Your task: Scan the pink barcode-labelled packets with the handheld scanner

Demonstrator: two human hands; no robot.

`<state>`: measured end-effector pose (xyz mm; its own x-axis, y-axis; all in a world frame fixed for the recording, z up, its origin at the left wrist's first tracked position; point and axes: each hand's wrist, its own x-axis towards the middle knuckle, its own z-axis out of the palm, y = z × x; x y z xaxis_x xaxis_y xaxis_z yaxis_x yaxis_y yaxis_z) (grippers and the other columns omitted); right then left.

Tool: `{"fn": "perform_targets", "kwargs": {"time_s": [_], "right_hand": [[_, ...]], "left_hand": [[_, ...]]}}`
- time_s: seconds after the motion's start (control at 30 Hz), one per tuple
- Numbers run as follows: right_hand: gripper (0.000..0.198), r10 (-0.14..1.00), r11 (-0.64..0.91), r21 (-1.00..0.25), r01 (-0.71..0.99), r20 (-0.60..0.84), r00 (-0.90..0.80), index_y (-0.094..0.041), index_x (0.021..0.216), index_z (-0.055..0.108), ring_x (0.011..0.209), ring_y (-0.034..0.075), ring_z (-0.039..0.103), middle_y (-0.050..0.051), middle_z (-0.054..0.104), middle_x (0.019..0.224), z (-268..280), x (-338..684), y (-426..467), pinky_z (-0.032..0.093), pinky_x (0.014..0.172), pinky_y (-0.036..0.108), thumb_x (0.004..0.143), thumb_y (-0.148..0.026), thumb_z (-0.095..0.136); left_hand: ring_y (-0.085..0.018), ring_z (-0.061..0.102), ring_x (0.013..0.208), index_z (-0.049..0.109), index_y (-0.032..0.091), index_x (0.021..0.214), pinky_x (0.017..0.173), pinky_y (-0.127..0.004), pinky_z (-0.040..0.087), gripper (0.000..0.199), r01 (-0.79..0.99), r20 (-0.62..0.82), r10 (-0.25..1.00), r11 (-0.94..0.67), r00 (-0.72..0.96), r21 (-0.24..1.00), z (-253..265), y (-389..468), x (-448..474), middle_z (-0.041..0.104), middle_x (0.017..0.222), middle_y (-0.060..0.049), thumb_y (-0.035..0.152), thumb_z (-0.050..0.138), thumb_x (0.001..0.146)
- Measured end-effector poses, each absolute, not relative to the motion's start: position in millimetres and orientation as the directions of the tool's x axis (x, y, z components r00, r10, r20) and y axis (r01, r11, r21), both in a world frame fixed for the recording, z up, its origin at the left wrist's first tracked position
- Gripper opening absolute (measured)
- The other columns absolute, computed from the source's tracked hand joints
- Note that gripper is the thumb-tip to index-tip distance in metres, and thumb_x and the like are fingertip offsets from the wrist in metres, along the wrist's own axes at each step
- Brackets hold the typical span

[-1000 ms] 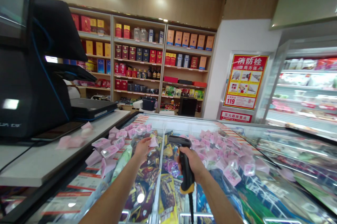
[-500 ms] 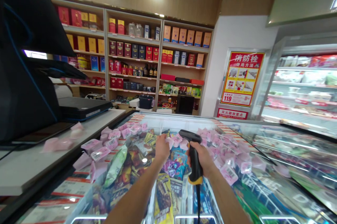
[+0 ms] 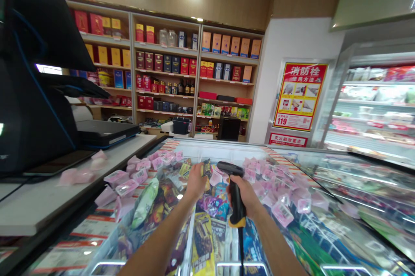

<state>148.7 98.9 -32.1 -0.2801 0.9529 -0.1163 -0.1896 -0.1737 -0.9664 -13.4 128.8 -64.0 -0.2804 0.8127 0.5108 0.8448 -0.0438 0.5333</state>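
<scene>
My right hand (image 3: 244, 196) is wrapped round the handle of a black and yellow barcode scanner (image 3: 238, 200), whose head points left and forward. Its cable hangs down toward me. To the left of it, my left hand (image 3: 196, 181) is closed with curled fingers; what they hold, if anything, is hidden. Between the two hands lie a few pink cups (image 3: 216, 177) with printed labels. Many more pink cups (image 3: 269, 176) with barcode labels are heaped on the right, and others (image 3: 126, 187) on the left, on top of the glass-covered freezer (image 3: 81, 237).
Bagged frozen goods (image 3: 202, 241) show below my hands. At left a counter (image 3: 106, 181) carries a dark checkout machine (image 3: 48, 72) and several pink cups (image 3: 78, 176). Shelves of boxed bottles (image 3: 165, 64) stand behind; a lit display fridge (image 3: 376, 111) is at right.
My left hand has shifted slightly left and away from the pink cups in the middle. The scanner in my right hand has moved a little left.
</scene>
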Motion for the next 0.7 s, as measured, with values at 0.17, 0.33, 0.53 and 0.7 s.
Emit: {"fn": "perform_targets", "kwargs": {"time_s": [0.17, 0.33, 0.53, 0.7], "right_hand": [[0.023, 0.925, -0.166, -0.971, -0.172, -0.092, -0.369, -0.016, 0.066, 0.047, 0.032, 0.009, 0.044, -0.003, 0.052, 0.045, -33.9, 125.5, 88.8, 0.035, 0.03, 0.021, 0.065, -0.039, 0.047], [0.027, 0.902, -0.148, -0.988, -0.045, -0.116, -0.416, -0.014, 0.055, 0.048, 0.031, 0.008, 0.042, -0.001, 0.048, 0.038, -28.8, 108.6, 73.6, 0.034, 0.03, 0.02, 0.066, -0.038, 0.044], [0.031, 0.89, -0.129, -0.992, 0.001, -0.116, -0.442, -0.014, 0.051, 0.047, 0.029, 0.008, 0.041, 0.0, 0.048, 0.037, -33.8, 102.5, 69.0, 0.033, 0.03, 0.019, 0.068, -0.039, 0.042], [0.029, 0.888, -0.132, -0.991, 0.0, -0.119, -0.443, -0.014, 0.052, 0.047, 0.029, 0.008, 0.041, 0.0, 0.048, 0.036, -34.8, 101.0, 66.9, 0.033, 0.03, 0.019, 0.068, -0.038, 0.042]], "left_hand": [[-0.02, 0.044, 0.102, 0.046, 0.014, 0.105, 0.085, -0.041, 0.034, 0.031, 0.894, 0.543, 0.758, 0.117, -0.362, 0.433, -44.0, 81.1, -82.4, 0.049, 0.11, -0.008, 0.023, 0.046, 0.075], [-0.027, 0.04, 0.106, 0.046, 0.012, 0.108, 0.088, -0.038, 0.031, 0.039, 0.875, 0.503, 0.723, 0.324, -0.474, 0.36, -36.5, 23.7, -138.5, 0.046, 0.112, -0.014, 0.023, 0.044, 0.07], [-0.022, 0.053, 0.086, 0.058, 0.019, 0.086, 0.077, -0.033, 0.039, 0.032, 0.858, 0.293, 0.831, 0.359, -0.473, 0.366, -50.6, -12.5, -164.9, 0.054, 0.095, -0.007, 0.024, 0.06, 0.055], [-0.019, 0.051, 0.089, 0.058, 0.015, 0.086, 0.081, -0.033, 0.036, 0.032, 0.84, 0.238, 0.878, 0.27, -0.415, 0.471, -54.4, -5.2, -151.8, 0.052, 0.1, -0.008, 0.005, 0.06, 0.055]]}}
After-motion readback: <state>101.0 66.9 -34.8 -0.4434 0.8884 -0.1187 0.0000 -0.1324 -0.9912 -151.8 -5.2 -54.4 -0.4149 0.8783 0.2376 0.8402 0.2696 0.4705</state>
